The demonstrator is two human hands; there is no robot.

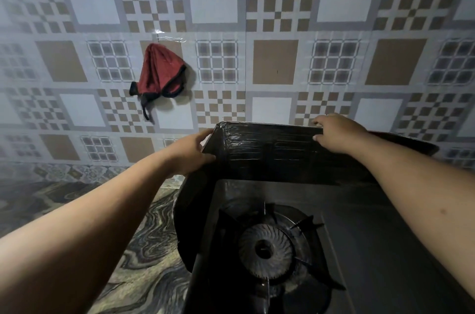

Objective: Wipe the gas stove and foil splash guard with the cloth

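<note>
A dark, creased foil splash guard (270,157) stands around the back and left side of the gas stove (359,249). The stove's round burner (266,249) sits under a black pan support at lower centre. My left hand (189,154) grips the guard's back left corner fold. My right hand (339,131) holds the guard's top edge further right, fingers curled over it. A red cloth (159,72) with black trim hangs from a hook on the tiled wall, up and left of both hands. Neither hand touches the cloth.
Patterned brown and white wall tiles (275,62) fill the background. A marbled grey countertop (144,249) lies left of the stove, beneath my left forearm.
</note>
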